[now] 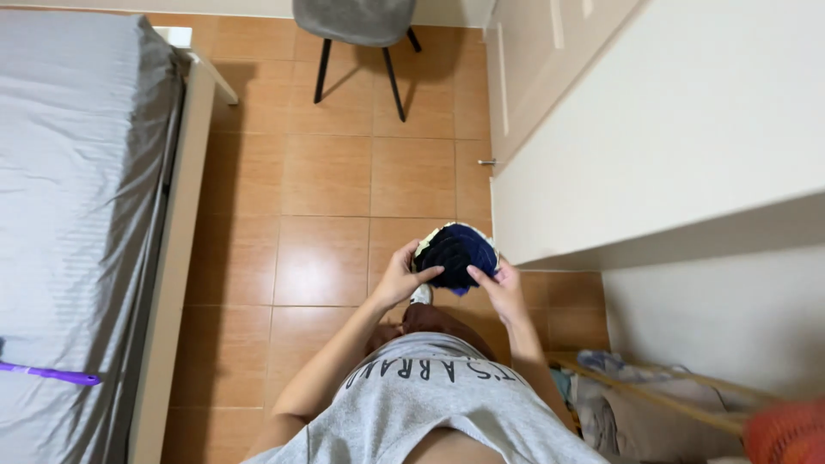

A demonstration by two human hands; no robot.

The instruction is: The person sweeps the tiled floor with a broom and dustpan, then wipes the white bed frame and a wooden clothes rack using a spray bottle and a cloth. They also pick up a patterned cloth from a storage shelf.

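Both my hands hold a small bundle of dark blue and black cloth [456, 247] with a pale edge, in front of my chest above the tiled floor. My left hand [401, 275] grips its left side, thumb pressed on the cloth. My right hand [501, 290] grips its lower right side. The bundle looks folded or rolled; what kind of garment it is I cannot tell. Below it I see my grey printed shirt [430, 404] and brown shorts.
A bed with grey sheets [77, 198] and a pale frame runs along the left. A cream cabinet [653, 129] stands on the right. A grey chair [357, 34] is at the top. Clothes lie in a wooden rack [636, 404] at lower right. A purple stick [47, 374] rests on the bed.
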